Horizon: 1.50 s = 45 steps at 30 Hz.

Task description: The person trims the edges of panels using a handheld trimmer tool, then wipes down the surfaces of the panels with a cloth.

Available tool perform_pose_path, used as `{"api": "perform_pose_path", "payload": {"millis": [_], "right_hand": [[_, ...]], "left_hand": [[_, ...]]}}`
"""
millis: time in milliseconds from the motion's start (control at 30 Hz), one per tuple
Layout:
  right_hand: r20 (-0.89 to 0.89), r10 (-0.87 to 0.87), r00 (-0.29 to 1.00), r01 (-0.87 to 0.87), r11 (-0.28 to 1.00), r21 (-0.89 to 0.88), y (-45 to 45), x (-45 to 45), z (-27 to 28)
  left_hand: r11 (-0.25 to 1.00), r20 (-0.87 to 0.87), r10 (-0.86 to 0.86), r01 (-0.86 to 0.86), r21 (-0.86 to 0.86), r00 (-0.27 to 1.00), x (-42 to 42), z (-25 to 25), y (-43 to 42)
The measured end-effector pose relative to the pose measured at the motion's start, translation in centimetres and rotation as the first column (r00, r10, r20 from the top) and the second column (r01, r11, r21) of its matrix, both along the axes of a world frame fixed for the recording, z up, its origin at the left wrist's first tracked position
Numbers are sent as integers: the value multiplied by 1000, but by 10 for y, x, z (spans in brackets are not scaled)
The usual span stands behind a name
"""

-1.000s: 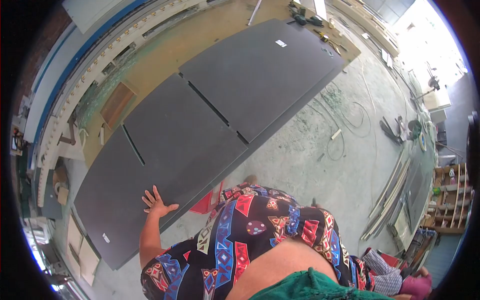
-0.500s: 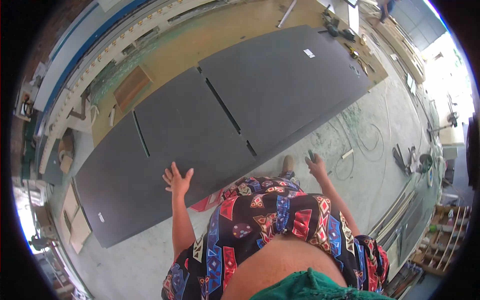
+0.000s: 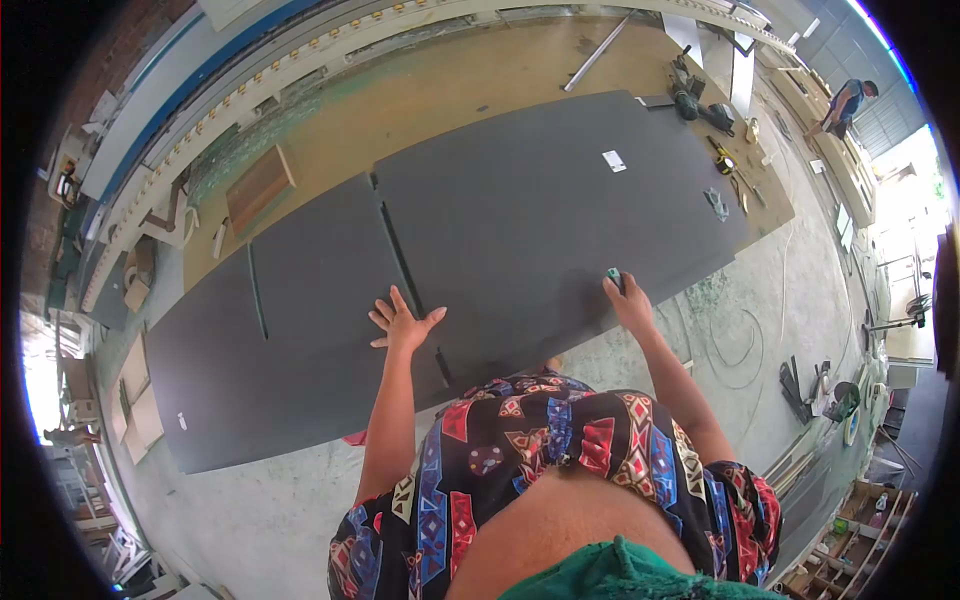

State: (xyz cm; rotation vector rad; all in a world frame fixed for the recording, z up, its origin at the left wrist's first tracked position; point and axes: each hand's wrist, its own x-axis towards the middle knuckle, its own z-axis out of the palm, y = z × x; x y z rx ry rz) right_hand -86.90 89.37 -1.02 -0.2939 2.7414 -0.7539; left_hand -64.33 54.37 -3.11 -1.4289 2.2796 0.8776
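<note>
A large dark grey panel with several slots cut in it lies on a brown work table. My left hand has its fingers spread over the panel, beside the long middle slot. My right hand is closed on a small green and black tool above the panel's near edge, to the right. A white label is stuck on the panel's far right part. Whether the tool touches the panel cannot be seen.
Power tools and a yellow tape measure lie at the table's right end. A brown board and a metal bar are on the table. Another person is at the upper right. A hose coils on the floor.
My left hand has moved right along the panel. My right hand, out of view at first, came in over the floor with the small tool and is now over the panel's near edge.
</note>
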Motion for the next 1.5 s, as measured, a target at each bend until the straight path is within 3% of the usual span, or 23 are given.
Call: {"api": "perform_pose_path", "payload": {"millis": [133,267,733,1333,1500], "right_hand": [[17,-46,999,45,998,32,28,-40,-7],[-36,-76,996,78,995,54,52,-61,-18],[-200,-128,971,164,971,176,83,-106,-45],[-204,-38,978,95,955,280,80,-97,-51],[-142,38,989,-8,979,202,96,-100,-46]], "left_hand": [[994,178,93,-80,-79,980,-13,-10,9],[988,123,113,-99,-115,986,3,-24,5],[993,175,98,-86,-75,980,15,-39,-4],[985,55,92,-83,-151,994,18,-61,-7],[974,-24,220,-221,-48,975,-25,-38,11]]}}
